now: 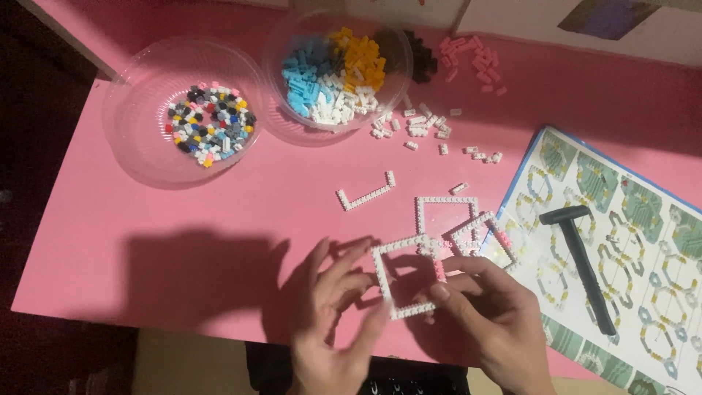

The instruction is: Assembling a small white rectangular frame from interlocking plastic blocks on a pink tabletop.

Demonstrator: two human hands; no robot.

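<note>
Pink tabletop (219,212), dim lighting, dark floor at left edge. Both hands at the near edge hold a square frame of small white bricks (404,276), raised slightly and tilted toward the camera. Left hand (333,314): fingers spread loosely, thumb tip pressed to the frame's lower edge, fingertips reaching its left side. Right hand (491,316): thumb and forefinger pinched on the frame's lower right corner, close to a short pink brick strip (439,269) on the right side of the frame. Just beyond, flat on the table: a second white square frame (447,213) and a third, tilted frame (481,239) with a pink edge, overlapping at their corners. A white L-shaped brick strip (365,193) lies apart, further back. Far left: clear plastic bowl (139,132) with mixed small pieces in many colours. Beside it a second clear bowl (278,58) with blue, white and orange bricks. Loose white bricks (417,126) are scattered near it; a pile of pink bricks (472,58) and some black bricks (420,58) sit behind. Right: printed instruction sheet (636,241) with a small black hammer-shaped tool (581,260) lying on it.
</note>
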